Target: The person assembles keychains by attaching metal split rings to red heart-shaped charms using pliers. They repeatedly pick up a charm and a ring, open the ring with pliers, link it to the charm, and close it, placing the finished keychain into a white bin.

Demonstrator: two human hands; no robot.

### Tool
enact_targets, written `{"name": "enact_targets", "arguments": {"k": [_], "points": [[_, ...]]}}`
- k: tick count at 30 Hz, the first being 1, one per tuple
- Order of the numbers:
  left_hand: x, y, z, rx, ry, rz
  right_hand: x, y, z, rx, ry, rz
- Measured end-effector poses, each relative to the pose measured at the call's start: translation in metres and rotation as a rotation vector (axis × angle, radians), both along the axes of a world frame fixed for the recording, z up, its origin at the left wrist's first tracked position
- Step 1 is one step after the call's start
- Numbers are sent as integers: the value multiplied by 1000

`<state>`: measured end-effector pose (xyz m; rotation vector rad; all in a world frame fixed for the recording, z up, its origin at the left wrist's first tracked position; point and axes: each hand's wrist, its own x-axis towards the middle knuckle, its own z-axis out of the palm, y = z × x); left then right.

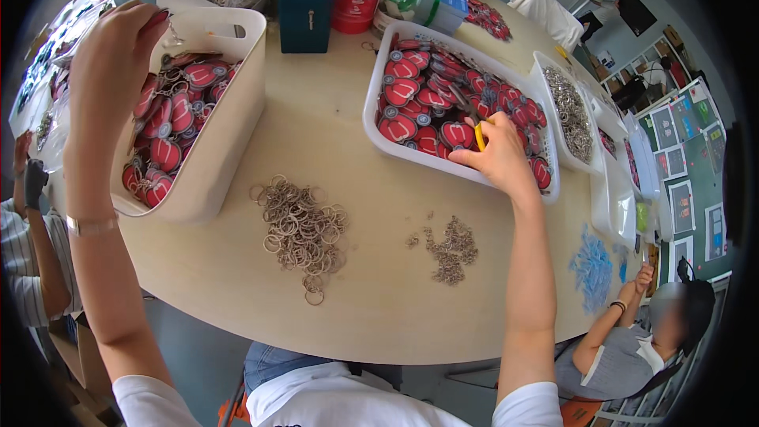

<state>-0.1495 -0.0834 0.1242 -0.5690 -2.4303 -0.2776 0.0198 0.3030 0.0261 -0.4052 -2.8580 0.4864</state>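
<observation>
Keyring assembly looks mid-cycle: the left hand [118,47] pinches a finished red tag [162,17] over the cream bin [229,111], while the right hand [498,154] grips yellow-handled pliers [477,133] over the white tray [379,103] right of it; picking another tag likely follows.

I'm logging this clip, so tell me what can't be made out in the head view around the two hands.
- Left hand: its fingertips curl over the bin rim; whether they pinch a red tag is hidden by the hand itself.
- Right hand: it grips a yellow-handled tool, whose tip is lost among the tags in the tray.
- Small links beside the ring pile: too small to tell their shape.
- Top left of the table: bent and cut off by the fisheye rim.
</observation>
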Motion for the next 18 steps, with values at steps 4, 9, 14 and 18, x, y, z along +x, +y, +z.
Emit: {"name": "enact_targets", "arguments": {"k": [4, 9, 14, 18], "points": [[-15, -20, -23, -291, 57, 50, -5, -8, -9, 10, 138, -32], [74, 46, -36, 323, -103, -623, 8, -3, -13, -60, 368, -111], [120, 102, -104, 640, -788, -863, 23, -49, -1, -489, 660, -131], [140, 115, -121, 962, -1264, -922, 51, -125, -6, -792, 588, 56]]}}
